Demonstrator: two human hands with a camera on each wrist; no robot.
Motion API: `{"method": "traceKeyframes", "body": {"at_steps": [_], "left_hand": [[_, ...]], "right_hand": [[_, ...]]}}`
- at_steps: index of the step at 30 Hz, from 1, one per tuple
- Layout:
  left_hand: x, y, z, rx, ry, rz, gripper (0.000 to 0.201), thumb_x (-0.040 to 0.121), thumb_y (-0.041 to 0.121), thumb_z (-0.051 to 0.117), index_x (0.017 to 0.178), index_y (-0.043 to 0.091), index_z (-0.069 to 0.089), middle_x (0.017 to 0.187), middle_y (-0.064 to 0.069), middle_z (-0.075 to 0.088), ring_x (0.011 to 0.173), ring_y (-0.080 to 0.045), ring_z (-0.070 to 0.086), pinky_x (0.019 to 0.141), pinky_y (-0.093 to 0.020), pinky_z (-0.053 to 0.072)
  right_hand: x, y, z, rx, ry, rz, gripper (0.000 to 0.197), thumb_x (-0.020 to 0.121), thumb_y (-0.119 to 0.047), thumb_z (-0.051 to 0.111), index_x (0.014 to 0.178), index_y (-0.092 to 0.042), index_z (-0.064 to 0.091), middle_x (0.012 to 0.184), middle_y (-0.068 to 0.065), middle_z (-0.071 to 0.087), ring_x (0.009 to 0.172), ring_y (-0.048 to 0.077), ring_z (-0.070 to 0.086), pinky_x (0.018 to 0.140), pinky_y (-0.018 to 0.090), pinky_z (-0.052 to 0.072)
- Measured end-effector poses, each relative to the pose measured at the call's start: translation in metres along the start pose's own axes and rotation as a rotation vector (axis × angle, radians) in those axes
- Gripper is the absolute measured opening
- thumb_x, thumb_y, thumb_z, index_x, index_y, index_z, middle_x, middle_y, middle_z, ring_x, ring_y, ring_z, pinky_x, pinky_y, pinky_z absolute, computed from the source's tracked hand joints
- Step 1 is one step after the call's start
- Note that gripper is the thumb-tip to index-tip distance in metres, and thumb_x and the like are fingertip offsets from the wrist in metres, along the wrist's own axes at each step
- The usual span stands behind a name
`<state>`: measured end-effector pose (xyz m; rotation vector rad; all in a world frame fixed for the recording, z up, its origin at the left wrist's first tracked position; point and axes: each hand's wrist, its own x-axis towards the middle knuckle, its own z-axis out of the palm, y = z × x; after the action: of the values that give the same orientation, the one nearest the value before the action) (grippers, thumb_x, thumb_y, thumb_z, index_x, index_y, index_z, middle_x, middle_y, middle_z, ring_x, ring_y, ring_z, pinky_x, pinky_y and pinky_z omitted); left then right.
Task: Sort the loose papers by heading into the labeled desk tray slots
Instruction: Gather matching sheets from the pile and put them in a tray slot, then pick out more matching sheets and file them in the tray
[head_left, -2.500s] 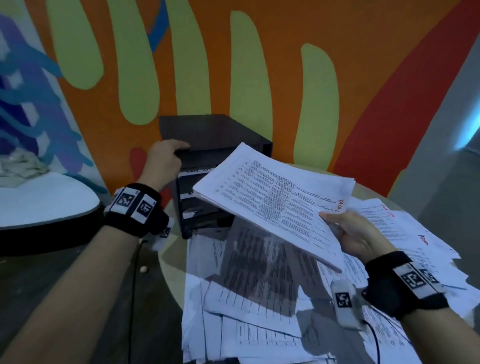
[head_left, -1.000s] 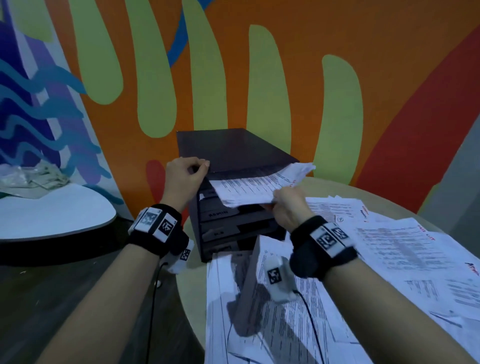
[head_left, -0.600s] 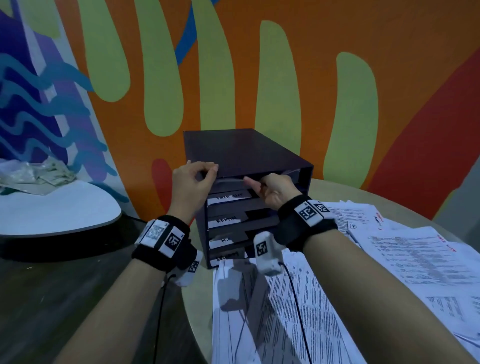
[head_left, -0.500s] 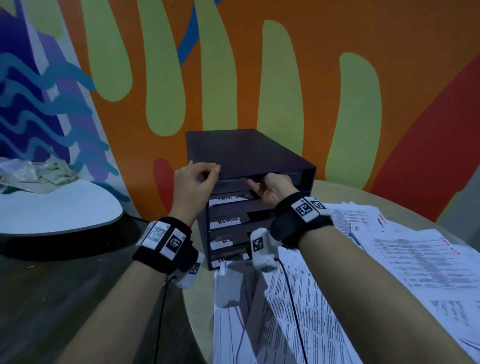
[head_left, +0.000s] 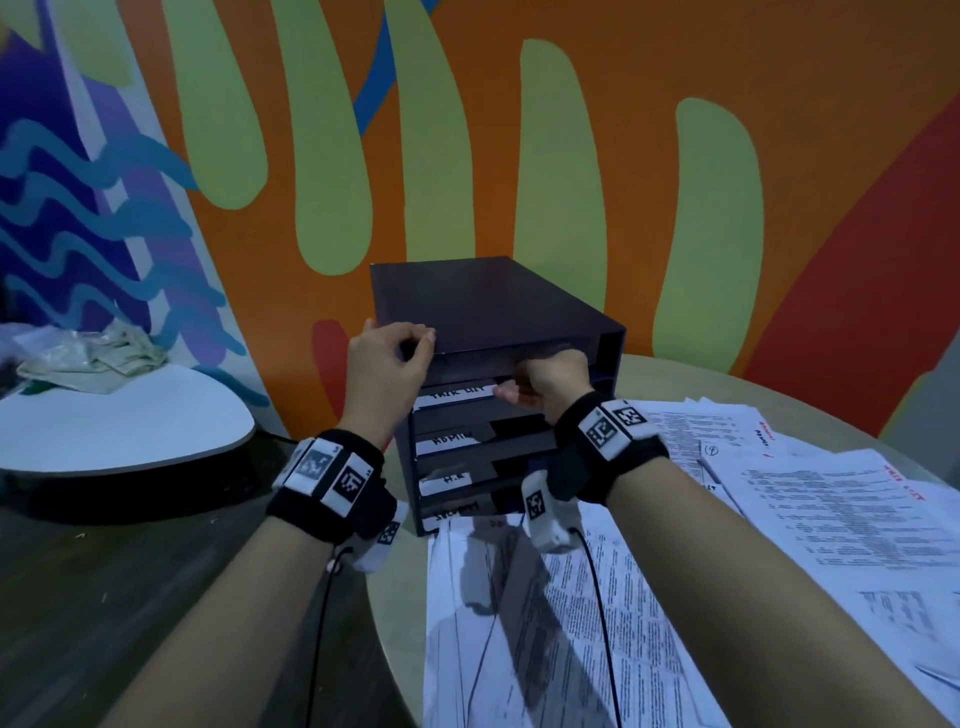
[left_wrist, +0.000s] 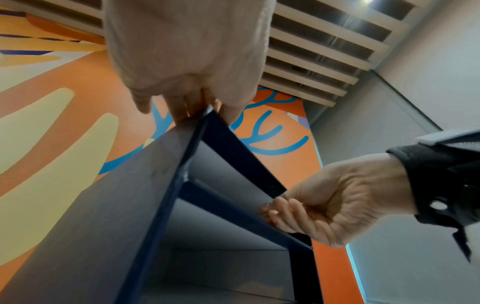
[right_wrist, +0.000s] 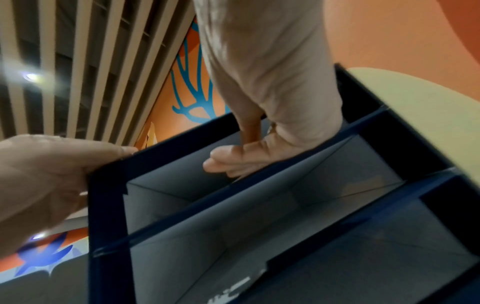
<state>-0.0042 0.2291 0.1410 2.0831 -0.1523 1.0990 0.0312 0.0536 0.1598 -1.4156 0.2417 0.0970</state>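
Note:
A dark desk tray (head_left: 493, 306) with several labelled slots (head_left: 454, 397) stands at the table's far edge. My left hand (head_left: 395, 358) grips its top front left corner, thumb and fingers curled over the edge (left_wrist: 192, 107). At the mouth of the top slot is my right hand (head_left: 545, 379), fingers curled beside the top label. The right wrist view shows its thumb (right_wrist: 221, 162) lying along the shelf edge; no sheet shows in it. Loose printed papers (head_left: 831, 519) with red headings cover the table on the right, with more papers (head_left: 545, 649) in front of the tray.
The round beige table (head_left: 395, 649) ends just left of the tray. A white low table (head_left: 114, 421) with crumpled wrapping (head_left: 93, 353) stands further left. A painted wall rises right behind the tray. Wrist cables (head_left: 597, 597) hang over the papers.
My right hand carried a sheet from the pile to the top slot and slid it in; the sheet is now out of sight. My left hand stayed on the tray's corner.

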Motion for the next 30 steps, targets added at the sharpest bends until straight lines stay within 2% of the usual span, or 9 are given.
{"method": "traceKeyframes", "body": {"at_steps": [3, 7, 12, 15, 18, 20, 24, 27, 30], "left_hand": [[-0.002, 0.021, 0.006, 0.137, -0.012, 0.097, 0.013, 0.092, 0.016, 0.061, 0.086, 0.012, 0.072, 0.096, -0.003, 0.071, 0.106, -0.021, 0.060, 0.119, -0.037, 0.008], [-0.018, 0.062, 0.039, 0.078, 0.019, 0.339, 0.011, 0.088, 0.012, 0.058, 0.084, 0.013, 0.069, 0.091, 0.001, 0.067, 0.105, -0.020, 0.055, 0.119, -0.038, 0.014], [-0.055, 0.110, 0.120, -0.096, -0.309, 0.350, 0.012, 0.087, 0.014, 0.058, 0.083, 0.011, 0.069, 0.083, -0.002, 0.066, 0.087, -0.022, 0.056, 0.096, -0.047, 0.043], [-0.085, 0.126, 0.164, -0.164, -0.540, 0.250, 0.010, 0.089, 0.012, 0.061, 0.093, 0.011, 0.071, 0.091, 0.002, 0.067, 0.083, -0.016, 0.054, 0.085, -0.036, 0.047], [-0.114, 0.136, 0.200, -0.205, -0.790, 0.046, 0.013, 0.093, 0.016, 0.061, 0.103, 0.010, 0.067, 0.105, -0.002, 0.066, 0.098, -0.018, 0.060, 0.090, -0.036, 0.051], [-0.128, 0.142, 0.220, -0.221, -0.911, -0.073, 0.015, 0.094, 0.017, 0.060, 0.106, 0.009, 0.064, 0.103, -0.003, 0.061, 0.104, -0.023, 0.059, 0.089, -0.044, 0.054], [-0.143, 0.151, 0.256, -0.126, -1.115, -0.101, 0.041, 0.092, 0.020, 0.066, 0.129, 0.008, 0.052, 0.111, -0.005, 0.056, 0.106, -0.025, 0.057, 0.094, -0.039, 0.048], [-0.149, 0.160, 0.280, -0.025, -1.260, 0.004, 0.075, 0.085, 0.028, 0.074, 0.147, 0.014, 0.034, 0.142, -0.009, 0.046, 0.127, -0.026, 0.050, 0.105, -0.042, 0.043], [-0.160, 0.178, 0.301, 0.220, -1.339, 0.335, 0.101, 0.078, 0.048, 0.076, 0.154, 0.016, 0.018, 0.157, -0.007, 0.028, 0.143, -0.025, 0.030, 0.114, -0.044, 0.030]], "right_hand": [[-0.010, 0.007, -0.038, -0.105, 0.006, -0.072, 0.006, 0.092, 0.003, 0.056, 0.088, 0.008, 0.055, 0.064, 0.022, 0.059, 0.034, 0.020, 0.059, 0.035, 0.019, 0.044], [-0.013, 0.027, -0.111, -0.215, 0.079, -0.144, 0.013, 0.090, -0.003, 0.058, 0.078, -0.004, 0.057, 0.059, 0.013, 0.059, 0.041, 0.023, 0.056, 0.042, 0.023, 0.045], [-0.019, 0.065, -0.229, -0.506, 0.385, -0.202, 0.023, 0.083, -0.009, 0.068, 0.064, -0.002, 0.057, 0.063, 0.011, 0.048, 0.059, 0.020, 0.045, 0.057, 0.030, 0.037], [-0.025, 0.087, -0.298, -0.676, 0.528, -0.112, 0.031, 0.081, -0.015, 0.069, 0.062, -0.011, 0.044, 0.060, 0.010, 0.040, 0.057, 0.020, 0.041, 0.058, 0.029, 0.033], [-0.037, 0.098, -0.349, -0.935, 0.604, 0.120, 0.026, 0.082, -0.036, 0.067, 0.091, -0.014, 0.057, 0.097, 0.013, 0.056, 0.099, 0.031, 0.053, 0.077, 0.036, 0.043], [-0.041, 0.110, -0.376, -1.087, 0.587, 0.317, 0.062, 0.080, -0.051, 0.066, 0.124, -0.011, 0.049, 0.135, 0.018, 0.045, 0.130, 0.037, 0.036, 0.100, 0.050, 0.040], [-0.043, 0.130, -0.400, -1.158, 0.408, 0.454, 0.086, 0.085, -0.063, 0.054, 0.147, -0.010, 0.027, 0.155, 0.023, 0.016, 0.143, 0.041, 0.013, 0.111, 0.060, 0.025], [-0.041, 0.132, -0.401, -1.224, 0.361, 0.478, 0.091, 0.089, -0.065, 0.046, 0.153, -0.011, 0.011, 0.158, 0.023, 0.003, 0.146, 0.042, 0.004, 0.113, 0.061, 0.020], [-0.040, 0.135, -0.401, -1.254, 0.339, 0.501, 0.092, 0.090, -0.067, 0.041, 0.155, -0.013, 0.002, 0.160, 0.021, -0.005, 0.147, 0.041, -0.003, 0.114, 0.061, 0.015]]}}
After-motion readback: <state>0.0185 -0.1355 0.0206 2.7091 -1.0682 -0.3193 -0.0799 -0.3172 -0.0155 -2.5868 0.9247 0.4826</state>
